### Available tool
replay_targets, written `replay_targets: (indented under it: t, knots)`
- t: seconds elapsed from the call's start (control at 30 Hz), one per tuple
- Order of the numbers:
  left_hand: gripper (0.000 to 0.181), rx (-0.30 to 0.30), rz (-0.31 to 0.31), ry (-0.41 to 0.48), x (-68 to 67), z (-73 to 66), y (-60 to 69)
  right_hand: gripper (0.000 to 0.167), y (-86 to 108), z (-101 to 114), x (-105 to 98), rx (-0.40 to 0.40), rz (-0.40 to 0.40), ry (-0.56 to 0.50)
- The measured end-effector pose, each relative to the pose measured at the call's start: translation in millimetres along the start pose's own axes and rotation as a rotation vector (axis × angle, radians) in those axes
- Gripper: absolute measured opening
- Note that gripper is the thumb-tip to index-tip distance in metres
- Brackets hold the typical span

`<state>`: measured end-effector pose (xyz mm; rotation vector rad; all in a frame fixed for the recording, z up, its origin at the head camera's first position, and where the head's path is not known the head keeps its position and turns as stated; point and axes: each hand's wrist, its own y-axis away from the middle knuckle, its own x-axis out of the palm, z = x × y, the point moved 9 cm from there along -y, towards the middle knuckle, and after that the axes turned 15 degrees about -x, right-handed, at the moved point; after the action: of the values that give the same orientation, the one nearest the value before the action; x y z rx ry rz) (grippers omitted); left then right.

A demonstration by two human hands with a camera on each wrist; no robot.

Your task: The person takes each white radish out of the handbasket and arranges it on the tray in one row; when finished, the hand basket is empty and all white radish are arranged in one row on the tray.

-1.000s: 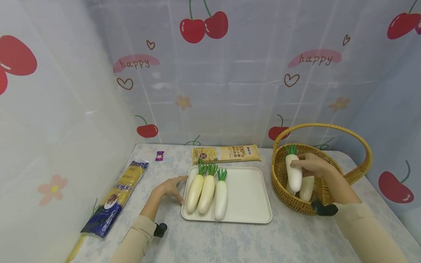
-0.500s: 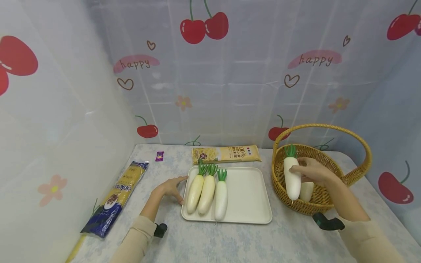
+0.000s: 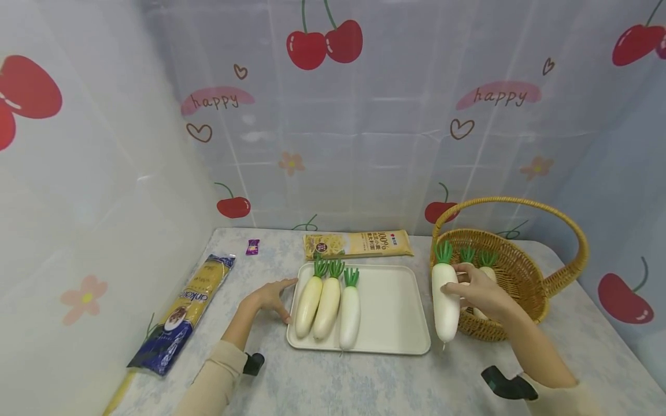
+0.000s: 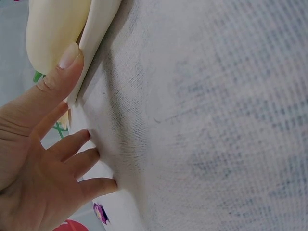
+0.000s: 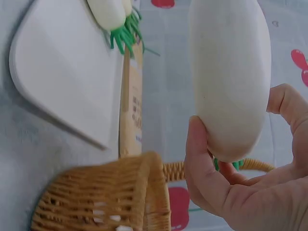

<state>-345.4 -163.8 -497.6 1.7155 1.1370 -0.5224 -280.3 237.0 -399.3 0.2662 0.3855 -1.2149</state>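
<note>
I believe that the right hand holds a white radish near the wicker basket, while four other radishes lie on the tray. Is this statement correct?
Not quite: the number on the tray is wrong. The head view shows three other radishes lying there, not four. The right hand does hold a white radish near the wicker basket.

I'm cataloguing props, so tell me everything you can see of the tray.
The tray is a white, shallow rectangle with rounded corners and a low rim, smooth and plastic-looking. It rests on the table, left of the basket. Three radishes lie side by side in its left half, leaves toward the far rim; its right half is bare. The left hand touches its left edge.
</note>
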Motion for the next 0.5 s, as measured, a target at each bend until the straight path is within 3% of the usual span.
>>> replay_targets:
  t: [0.33, 0.5]
  knots:
    - [0.104, 0.0, 0.003, 0.011, 0.0, -0.1, 0.6, 0.08, -12.2, 2, 36, -0.022, 0.011, -0.063]
    - [0.104, -0.002, 0.0, 0.003, -0.7, -0.4, 1.6, 0.077, -20.6, 0, 49, -0.017, 0.001, -0.019]
